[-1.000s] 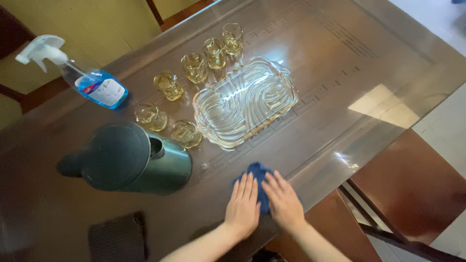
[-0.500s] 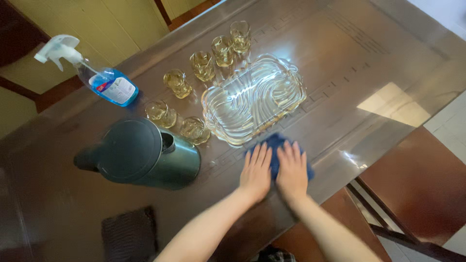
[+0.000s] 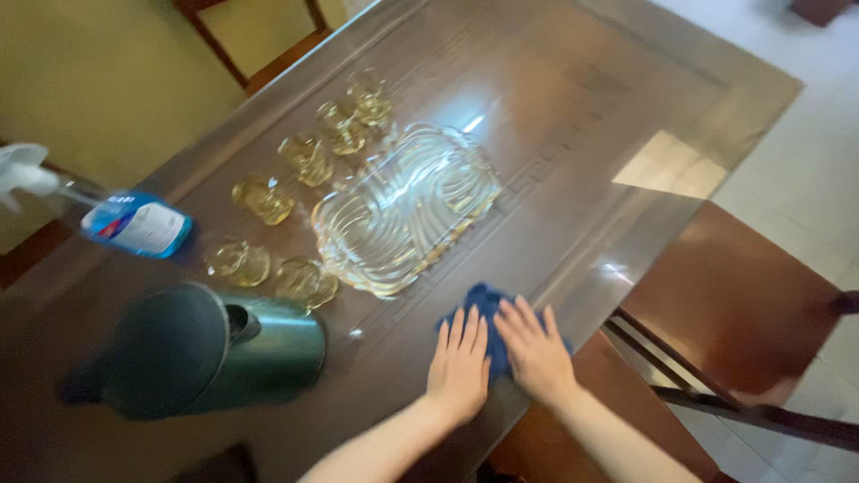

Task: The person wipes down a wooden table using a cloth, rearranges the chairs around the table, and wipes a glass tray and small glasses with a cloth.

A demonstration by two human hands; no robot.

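both palms flat, fingers spread, nothing clasped: left hand (image 3: 459, 368) and right hand (image 3: 535, 353) press a blue cloth (image 3: 488, 309) on the table (image 3: 582, 161) edge. just beyond, empty cut-glass tray (image 3: 407, 207); amber glasses (image 3: 306, 157) beside it; green jug (image 3: 210, 356) left; spray bottle (image 3: 130, 222), blue label, far left.

Most of the blue cloth (image 3: 483, 309) is hidden under the fingers (image 3: 465, 331) of both hands. Far left of the fingers, the spray bottle (image 3: 125, 222) is cut by the edge and blurred; the glasses (image 3: 309, 156) beyond are smeared.
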